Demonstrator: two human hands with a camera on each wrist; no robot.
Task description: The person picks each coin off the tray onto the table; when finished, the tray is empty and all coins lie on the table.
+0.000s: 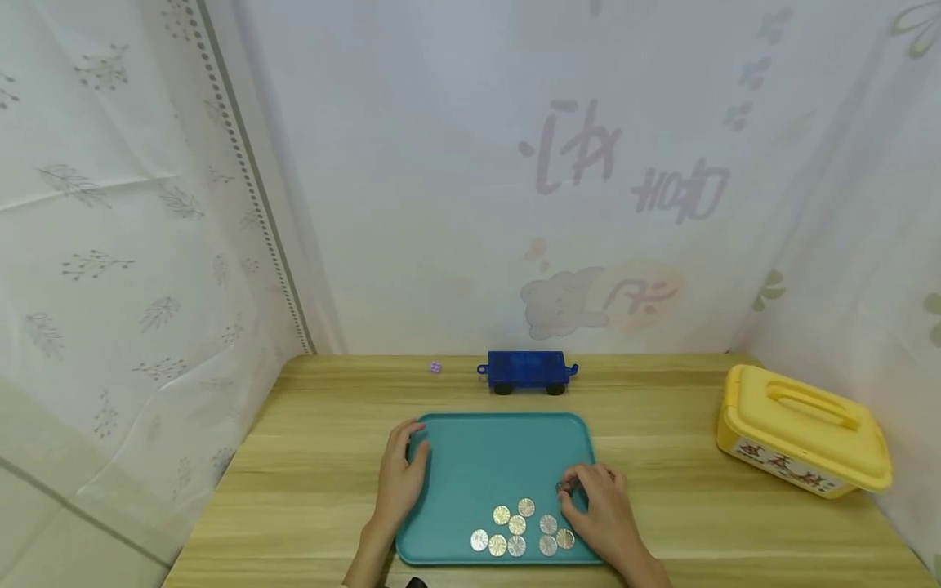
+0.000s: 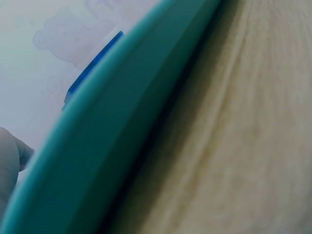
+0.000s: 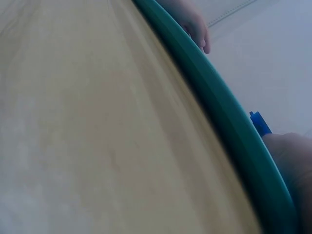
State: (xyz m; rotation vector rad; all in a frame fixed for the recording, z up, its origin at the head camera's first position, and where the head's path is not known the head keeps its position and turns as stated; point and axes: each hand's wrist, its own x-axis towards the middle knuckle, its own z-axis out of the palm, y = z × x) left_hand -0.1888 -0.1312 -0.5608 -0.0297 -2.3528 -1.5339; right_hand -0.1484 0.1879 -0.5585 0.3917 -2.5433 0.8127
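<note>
My right hand [image 1: 601,508] is over the right side of a teal tray [image 1: 478,457], thumb and fingers pinching a small coin [image 1: 562,487] partly hidden by the fingertips. Several coins lie flat near the tray's front edge: a silver coin [image 1: 548,524] and a coin [image 1: 565,538] just below the hand, with a gold-toned coin [image 1: 501,514] among a group farther left. My left hand [image 1: 400,478] rests along the tray's left rim, its fingers loosely extended and holding nothing. In the right wrist view, the tray's outer wall [image 3: 229,122] crosses in front of my right hand [image 3: 292,156].
Behind the tray stands a blue toy wagon [image 1: 527,370] with black wheels and end hooks. A tiny purple piece [image 1: 435,367] lies left of it. At the table's right is a yellow lidded box [image 1: 804,433] with a handle. Curtains [image 1: 456,180] enclose the wooden table [image 1: 309,457].
</note>
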